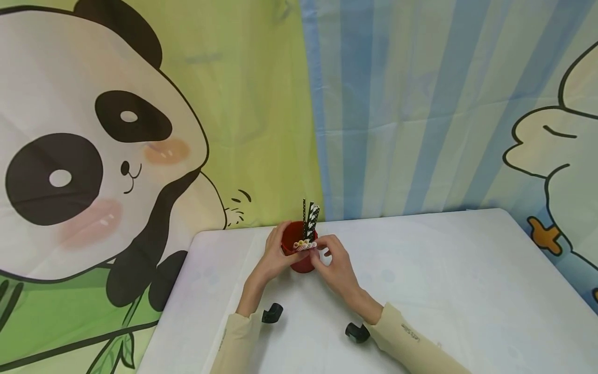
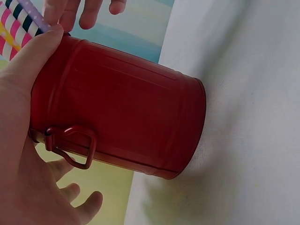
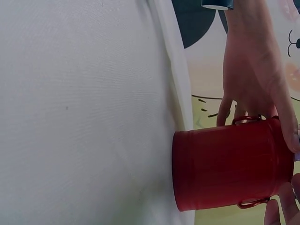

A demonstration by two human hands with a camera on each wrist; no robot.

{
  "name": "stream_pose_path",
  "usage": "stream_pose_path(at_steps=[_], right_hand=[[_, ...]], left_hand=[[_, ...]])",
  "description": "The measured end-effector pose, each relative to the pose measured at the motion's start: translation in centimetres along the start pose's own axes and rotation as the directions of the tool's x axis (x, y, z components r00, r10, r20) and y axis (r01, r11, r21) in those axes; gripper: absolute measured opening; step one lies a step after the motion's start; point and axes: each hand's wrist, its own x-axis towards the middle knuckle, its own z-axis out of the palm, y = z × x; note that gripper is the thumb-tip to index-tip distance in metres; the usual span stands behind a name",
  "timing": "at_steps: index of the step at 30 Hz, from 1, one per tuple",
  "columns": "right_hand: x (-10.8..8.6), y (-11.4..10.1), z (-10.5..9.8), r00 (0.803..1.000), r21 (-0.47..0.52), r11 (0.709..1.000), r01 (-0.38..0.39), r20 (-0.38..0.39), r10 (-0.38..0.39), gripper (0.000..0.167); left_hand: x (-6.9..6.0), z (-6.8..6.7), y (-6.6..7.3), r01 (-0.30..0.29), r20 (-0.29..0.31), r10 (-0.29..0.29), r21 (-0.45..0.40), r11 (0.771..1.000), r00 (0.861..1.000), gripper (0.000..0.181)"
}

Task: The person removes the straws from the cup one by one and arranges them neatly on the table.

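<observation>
A red metal bucket (image 1: 302,266) with small side handles is near the back edge of the white table. Black-and-white patterned straws (image 1: 311,221) stand tall in it, while a bundle of shorter-looking striped straws (image 2: 14,28) in pink, yellow, navy and purple leans over the near rim. My left hand (image 1: 274,259) holds the bucket's left side, its thumb lying across the rim beside the bundle. On the right, my right hand (image 1: 340,270) pinches at the striped straws by the rim; its fingertips are partly hidden. The straws' lower ends are out of sight inside the bucket.
The white table (image 1: 444,291) extends around the bucket. Behind it hang a curtain with a panda (image 1: 154,156) and a blue striped curtain (image 1: 397,104). Small black devices (image 1: 272,313) sit at both wrists.
</observation>
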Motion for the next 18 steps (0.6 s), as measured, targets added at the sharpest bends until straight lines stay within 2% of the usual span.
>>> stream_pose_path(at_steps=[5,12,18], right_hand=[[0.21,-0.21,0.19,1.000,-0.003,1.000,0.004,0.000,-0.004,0.024],[0.26,-0.16,0.38,0.999,-0.003,0.999,-0.041,0.017,0.041,0.024],[0.32,-0.25,0.48,1.000,0.012,1.000,-0.019,-0.016,0.019,0.027]], left_hand=[[-0.06,0.01,0.04,0.012,0.002,-0.012,-0.011,1.000,1.000,0.088],[-0.01,0.03,0.25,0.017,0.000,-0.017,-0.027,0.999,1.000,0.087],[-0.12,0.04,0.21,0.021,0.002,-0.021,-0.021,1.000,1.000,0.087]])
